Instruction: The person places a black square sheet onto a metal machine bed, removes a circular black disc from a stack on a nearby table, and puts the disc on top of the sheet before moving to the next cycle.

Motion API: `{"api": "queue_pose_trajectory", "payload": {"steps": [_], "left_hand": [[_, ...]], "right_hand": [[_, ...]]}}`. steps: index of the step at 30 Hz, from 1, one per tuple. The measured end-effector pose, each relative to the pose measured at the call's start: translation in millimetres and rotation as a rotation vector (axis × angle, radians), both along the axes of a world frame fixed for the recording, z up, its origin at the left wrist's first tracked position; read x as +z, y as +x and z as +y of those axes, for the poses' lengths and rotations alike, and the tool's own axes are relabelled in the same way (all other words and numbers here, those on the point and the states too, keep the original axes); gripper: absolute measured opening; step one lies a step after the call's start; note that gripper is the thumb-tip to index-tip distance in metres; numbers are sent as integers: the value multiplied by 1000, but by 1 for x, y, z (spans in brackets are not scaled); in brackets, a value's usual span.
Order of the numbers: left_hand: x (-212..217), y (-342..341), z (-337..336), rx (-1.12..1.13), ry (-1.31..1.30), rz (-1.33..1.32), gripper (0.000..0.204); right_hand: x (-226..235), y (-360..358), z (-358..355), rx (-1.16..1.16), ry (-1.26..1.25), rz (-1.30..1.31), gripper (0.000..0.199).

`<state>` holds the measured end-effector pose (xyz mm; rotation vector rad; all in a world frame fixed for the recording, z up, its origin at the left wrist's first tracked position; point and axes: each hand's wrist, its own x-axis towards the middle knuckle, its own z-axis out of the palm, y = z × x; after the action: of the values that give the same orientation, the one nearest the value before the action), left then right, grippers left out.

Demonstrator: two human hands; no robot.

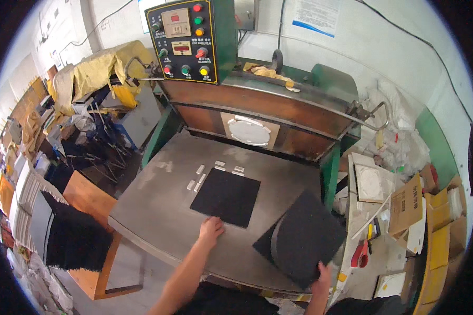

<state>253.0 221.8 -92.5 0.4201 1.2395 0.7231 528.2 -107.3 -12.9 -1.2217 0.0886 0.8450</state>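
A black square sheet [225, 197] lies flat near the middle of the press table [157, 210], turned so that one corner points toward the near edge. The left hand [211, 229] is laid on the table at that near corner, fingers spread and flat, touching the sheet's edge; nothing is pinched. The sheet lies directly beyond this hand, toward the press.

A second black sheet [307, 236] is held tilted over the near right corner of the table. It is gripped at its lower edge by the right hand [320, 275], thumb on top; the fingers beneath are hidden. Under it a dark piece [263, 242] rests on the table. The left hand is the nearer one to the flat sheet.

Small white blocks [199, 177] are set along the sheet's far left and far edges, just beside it. Bare table is left open to the left and along the near edge. The press opening with a white round die [248, 131] stands behind, below the control panel [183, 39]. A stack of black sheets [73, 236] rests on a wooden stand left of the table.
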Motion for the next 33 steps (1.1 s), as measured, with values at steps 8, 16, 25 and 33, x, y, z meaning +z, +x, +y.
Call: {"api": "queue_pose_trajectory", "payload": {"steps": [8,16,25,33], "left_hand": [[-9,114,27,-769,1277,1253,62],[-20,119,25,-911,1224,1122,56],[123,16,-123,-1386,333,-363,41],[123,57,-162,-1106,182,-626,39]], "right_hand": [[13,-78,-53,-20,-121,-225,47],[58,-157,-52,-240,60,-153,42],[23,-212,-110,-307,-70,-156,31],[45,-284,-321,-781,-760,-219,27]]}}
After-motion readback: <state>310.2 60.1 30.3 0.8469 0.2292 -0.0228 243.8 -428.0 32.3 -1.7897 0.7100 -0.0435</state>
